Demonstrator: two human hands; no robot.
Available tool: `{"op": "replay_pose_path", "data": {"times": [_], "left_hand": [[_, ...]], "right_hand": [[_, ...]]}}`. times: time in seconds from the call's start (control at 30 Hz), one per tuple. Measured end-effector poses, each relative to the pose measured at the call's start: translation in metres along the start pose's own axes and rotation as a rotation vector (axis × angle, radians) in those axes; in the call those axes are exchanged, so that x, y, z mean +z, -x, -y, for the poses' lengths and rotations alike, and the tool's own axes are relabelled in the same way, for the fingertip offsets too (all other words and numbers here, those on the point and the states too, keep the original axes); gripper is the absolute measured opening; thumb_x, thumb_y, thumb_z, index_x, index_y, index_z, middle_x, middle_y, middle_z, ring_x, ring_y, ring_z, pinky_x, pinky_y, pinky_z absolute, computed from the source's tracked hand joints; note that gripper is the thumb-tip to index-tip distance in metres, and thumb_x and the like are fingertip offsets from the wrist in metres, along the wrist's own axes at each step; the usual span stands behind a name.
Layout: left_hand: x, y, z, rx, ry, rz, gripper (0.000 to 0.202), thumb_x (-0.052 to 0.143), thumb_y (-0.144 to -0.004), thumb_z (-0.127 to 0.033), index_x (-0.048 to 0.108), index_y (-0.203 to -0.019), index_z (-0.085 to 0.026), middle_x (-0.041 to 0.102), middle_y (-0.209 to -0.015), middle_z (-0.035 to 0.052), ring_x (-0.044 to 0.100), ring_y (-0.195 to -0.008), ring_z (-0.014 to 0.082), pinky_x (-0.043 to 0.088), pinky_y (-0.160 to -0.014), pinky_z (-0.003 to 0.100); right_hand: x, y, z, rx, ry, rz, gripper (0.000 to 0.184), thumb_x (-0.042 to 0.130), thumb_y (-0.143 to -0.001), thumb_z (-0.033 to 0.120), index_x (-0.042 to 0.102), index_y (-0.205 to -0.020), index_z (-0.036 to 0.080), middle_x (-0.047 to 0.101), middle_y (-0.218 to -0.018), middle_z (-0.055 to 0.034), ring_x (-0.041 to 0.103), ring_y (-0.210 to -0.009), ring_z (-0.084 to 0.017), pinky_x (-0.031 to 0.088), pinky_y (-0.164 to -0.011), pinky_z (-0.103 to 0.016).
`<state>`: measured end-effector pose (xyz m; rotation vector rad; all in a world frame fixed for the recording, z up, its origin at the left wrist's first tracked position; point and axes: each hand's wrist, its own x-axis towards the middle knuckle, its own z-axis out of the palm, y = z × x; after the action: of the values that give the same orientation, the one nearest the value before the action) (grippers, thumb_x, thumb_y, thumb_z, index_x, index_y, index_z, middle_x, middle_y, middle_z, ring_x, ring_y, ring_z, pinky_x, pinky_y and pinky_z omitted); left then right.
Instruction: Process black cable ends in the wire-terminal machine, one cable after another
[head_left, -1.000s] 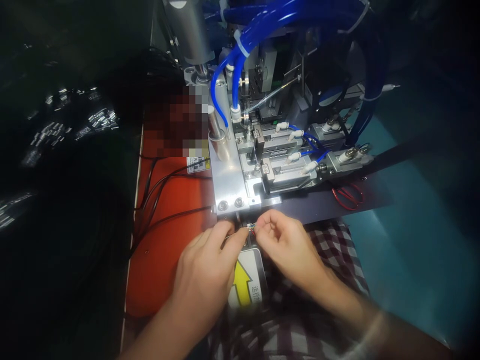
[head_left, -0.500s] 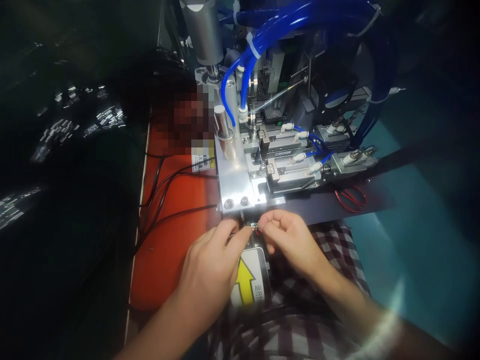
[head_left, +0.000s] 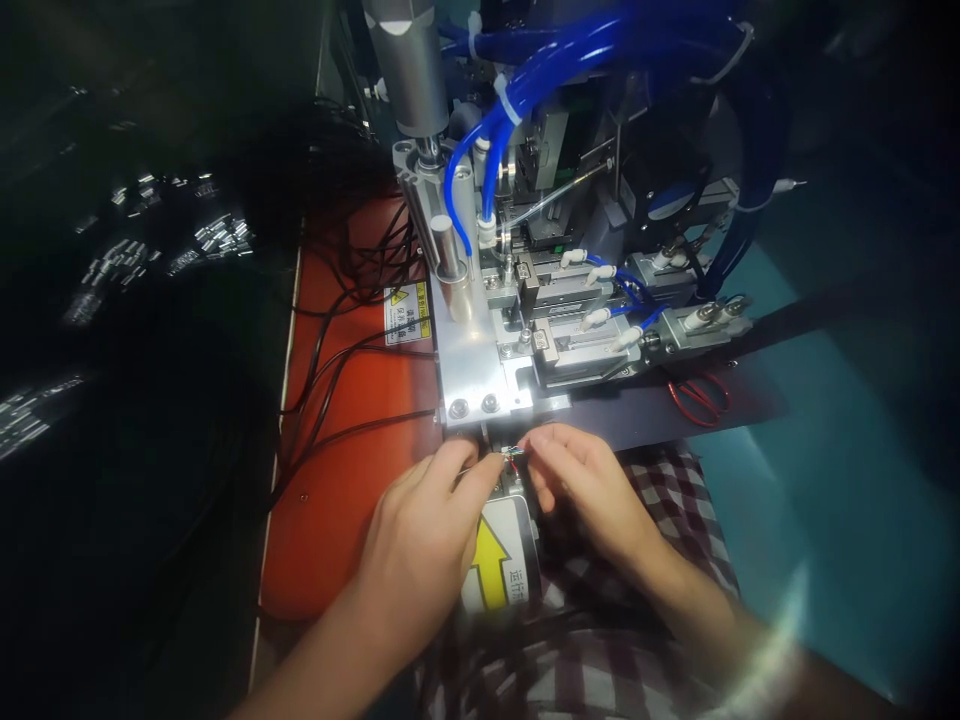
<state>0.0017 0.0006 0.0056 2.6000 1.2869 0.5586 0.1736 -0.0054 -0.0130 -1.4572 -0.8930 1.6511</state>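
My left hand (head_left: 420,540) and my right hand (head_left: 585,480) meet just below the front edge of a metal machine plate (head_left: 469,370). Both pinch a tiny bundle of thin coloured wires (head_left: 511,455) between thumb and fingertips. The wire ends show red and pale strands between the two pinches. Under my left hand lies a cylinder with a white label and a yellow arrow (head_left: 495,565).
The machine (head_left: 555,300) has a steel cylinder (head_left: 409,60), blue air hoses (head_left: 525,80) and small clamps. Black cables (head_left: 330,380) run over the orange surface (head_left: 337,480) at left. Red-handled scissors (head_left: 701,395) lie at right by a teal surface (head_left: 810,480). Checked cloth (head_left: 660,500) lies beneath my arms.
The view has shifted slightly, so the machine sits a bit further right and higher. My hands stay pinched on the wires; the right fingers have closed in nearer the left fingertips.
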Motion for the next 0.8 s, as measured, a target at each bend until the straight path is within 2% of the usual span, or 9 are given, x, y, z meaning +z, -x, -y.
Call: {"op": "replay_pose_path", "data": {"times": [0.1, 0.17, 0.27, 0.33, 0.43, 0.5, 0.67, 0.8], "left_hand": [[-0.002, -0.001, 0.000, 0.010, 0.001, -0.008, 0.030, 0.042, -0.087, -0.005, 0.069, -0.098, -0.009, 0.064, -0.081, 0.0102, 0.065, -0.070, 0.0176, 0.055, -0.060, 0.025], [-0.003, -0.002, 0.000, 0.014, 0.000, -0.012, 0.030, 0.041, -0.088, -0.006, 0.069, -0.098, -0.008, 0.064, -0.081, 0.0104, 0.065, -0.071, 0.0178, 0.056, -0.061, 0.025], [-0.003, -0.002, 0.000, 0.016, -0.005, -0.012, 0.032, 0.039, -0.088, -0.005, 0.069, -0.099, -0.009, 0.064, -0.081, 0.0102, 0.066, -0.072, 0.0175, 0.056, -0.062, 0.024], [-0.003, -0.002, 0.000, 0.016, -0.009, -0.009, 0.032, 0.039, -0.087, -0.004, 0.069, -0.100, -0.010, 0.064, -0.081, 0.0099, 0.065, -0.072, 0.0173, 0.056, -0.062, 0.024], [-0.002, -0.001, 0.000, 0.015, -0.011, -0.005, 0.032, 0.039, -0.087, -0.004, 0.069, -0.099, -0.010, 0.064, -0.082, 0.0096, 0.065, -0.072, 0.0170, 0.055, -0.062, 0.024], [-0.001, -0.001, 0.000, 0.012, -0.009, 0.000, 0.033, 0.040, -0.085, -0.002, 0.069, -0.100, -0.010, 0.064, -0.084, 0.0098, 0.065, -0.073, 0.0172, 0.056, -0.062, 0.024], [-0.001, 0.001, 0.000, -0.012, -0.011, 0.012, 0.033, 0.042, -0.083, -0.001, 0.068, -0.100, -0.011, 0.064, -0.084, 0.0095, 0.065, -0.073, 0.0172, 0.055, -0.063, 0.024], [-0.001, 0.000, 0.000, -0.013, -0.002, 0.023, 0.034, 0.040, -0.084, -0.001, 0.068, -0.101, -0.011, 0.062, -0.084, 0.0087, 0.064, -0.071, 0.0161, 0.054, -0.061, 0.024]], "right_hand": [[0.005, 0.006, -0.005, 0.032, 0.044, -0.002, 0.024, 0.061, -0.081, 0.038, 0.056, -0.073, 0.017, 0.044, -0.052, 0.0070, 0.041, -0.046, -0.008, 0.036, -0.046, -0.022], [0.007, 0.010, -0.006, -0.004, 0.118, -0.057, 0.020, 0.061, -0.081, 0.035, 0.056, -0.073, 0.017, 0.044, -0.054, 0.0062, 0.041, -0.047, -0.009, 0.036, -0.046, -0.023], [0.008, 0.014, -0.003, -0.239, 0.425, -0.153, 0.015, 0.055, -0.085, 0.028, 0.056, -0.073, 0.018, 0.051, -0.059, 0.0027, 0.046, -0.051, -0.011, 0.038, -0.050, -0.024], [0.007, 0.015, 0.002, -0.411, 0.675, -0.165, 0.015, 0.052, -0.086, 0.023, 0.055, -0.073, 0.019, 0.054, -0.061, 0.0011, 0.049, -0.054, -0.012, 0.038, -0.055, -0.026], [0.003, 0.013, 0.008, -0.505, 0.818, -0.129, 0.015, 0.050, -0.088, 0.022, 0.055, -0.074, 0.020, 0.055, -0.061, 0.0012, 0.049, -0.054, -0.013, 0.036, -0.057, -0.027], [0.001, 0.010, 0.009, -0.436, 0.715, -0.101, 0.014, 0.051, -0.088, 0.023, 0.054, -0.074, 0.020, 0.053, -0.060, 0.0019, 0.047, -0.054, -0.012, 0.036, -0.055, -0.026], [-0.001, 0.001, 0.004, -0.046, 0.181, 0.016, 0.018, 0.055, -0.085, 0.031, 0.051, -0.072, 0.020, 0.042, -0.049, 0.0078, 0.037, -0.042, -0.009, 0.030, -0.043, -0.022], [-0.003, -0.003, 0.001, 0.009, 0.042, 0.115, 0.030, 0.054, -0.086, 0.042, 0.050, -0.068, 0.019, 0.047, -0.046, 0.0069, 0.041, -0.042, -0.009, 0.034, -0.047, -0.023]]}}
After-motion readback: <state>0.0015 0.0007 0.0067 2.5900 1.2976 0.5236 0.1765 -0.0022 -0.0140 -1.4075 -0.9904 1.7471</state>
